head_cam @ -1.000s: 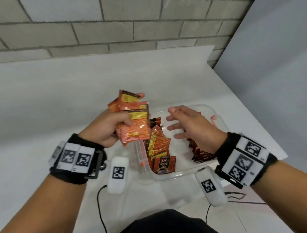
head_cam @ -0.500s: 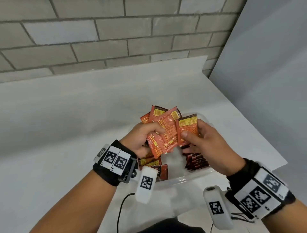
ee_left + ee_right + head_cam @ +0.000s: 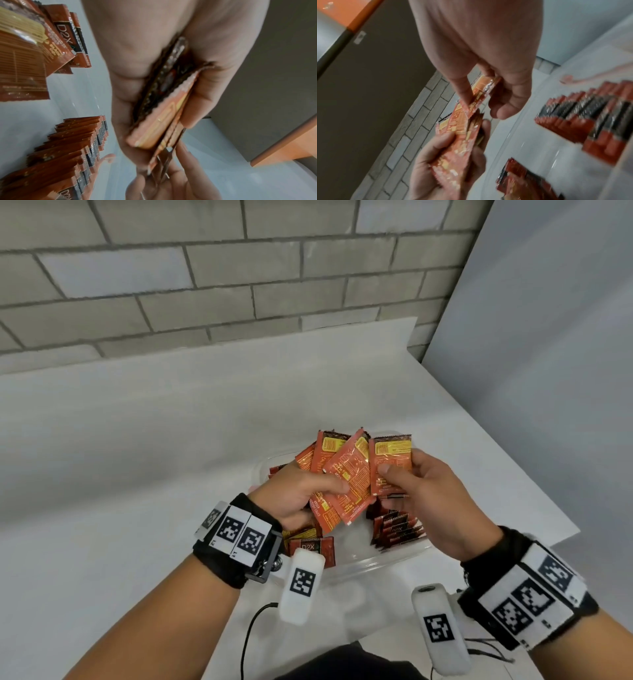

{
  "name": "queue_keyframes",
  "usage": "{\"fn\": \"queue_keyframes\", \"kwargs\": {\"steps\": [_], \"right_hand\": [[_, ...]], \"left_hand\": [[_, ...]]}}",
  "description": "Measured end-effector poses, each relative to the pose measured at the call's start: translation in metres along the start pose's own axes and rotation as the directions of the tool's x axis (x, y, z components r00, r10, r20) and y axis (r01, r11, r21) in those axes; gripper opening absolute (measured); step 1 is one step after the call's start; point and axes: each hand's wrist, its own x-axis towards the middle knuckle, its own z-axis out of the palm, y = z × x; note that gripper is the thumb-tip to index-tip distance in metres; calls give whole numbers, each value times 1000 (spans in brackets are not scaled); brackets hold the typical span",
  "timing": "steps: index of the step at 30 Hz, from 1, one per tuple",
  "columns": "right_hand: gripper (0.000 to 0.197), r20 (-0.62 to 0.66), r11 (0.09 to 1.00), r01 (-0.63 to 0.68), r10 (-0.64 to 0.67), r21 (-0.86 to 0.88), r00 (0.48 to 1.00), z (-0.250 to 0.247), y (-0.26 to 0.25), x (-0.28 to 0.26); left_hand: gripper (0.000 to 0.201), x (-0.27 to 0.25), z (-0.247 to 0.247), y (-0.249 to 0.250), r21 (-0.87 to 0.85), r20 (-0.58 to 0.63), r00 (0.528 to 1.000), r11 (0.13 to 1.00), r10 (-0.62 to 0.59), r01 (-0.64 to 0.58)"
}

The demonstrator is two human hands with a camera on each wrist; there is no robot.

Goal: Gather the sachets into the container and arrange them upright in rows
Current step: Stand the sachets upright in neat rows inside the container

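Note:
My left hand [image 3: 301, 491] grips a fanned bundle of orange sachets [image 3: 346, 474] above the clear plastic container [image 3: 376, 563]. The left wrist view shows that bundle [image 3: 164, 115] edge-on between thumb and fingers. My right hand [image 3: 421, 491] pinches one sachet [image 3: 392, 460] at the bundle's right edge, thumb on its face; the same sachet [image 3: 481, 93] appears in the right wrist view. Inside the container a row of upright sachets [image 3: 397, 530] stands on the right, also visible as a row [image 3: 583, 111]. Loose sachets [image 3: 315, 546] lie at its left end.
The container sits on a white table [image 3: 137, 457] near its front right corner. A grey brick wall [image 3: 205, 285] runs behind, and a grey panel [image 3: 548, 337] stands on the right. Cables [image 3: 250, 631] hang at the table's front edge.
My left hand carried the bundle to the right over the container. My right hand, open a second ago, came up and took hold of one sachet at the bundle's right side.

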Motion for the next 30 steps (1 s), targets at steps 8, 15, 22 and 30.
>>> {"fn": "queue_keyframes", "kwargs": {"steps": [8,15,22,30], "right_hand": [[17,-13,992,-56,58,113,998,9,-2,8],[24,-26,991,-6,10,132,1000,-3,-6,9],[23,50,990,28,-21,-136,999,2,-7,6],[22,60,963,78,-65,-260,996,1,-4,3]], "left_hand": [[29,0,2,3,-113,-20,1000,994,11,-13],[33,-4,-7,2,-133,-41,999,991,-3,-3],[30,-9,-10,0,-14,-23,996,997,-81,81],[23,-11,-11,-3,-104,14,996,990,-93,94]]}}
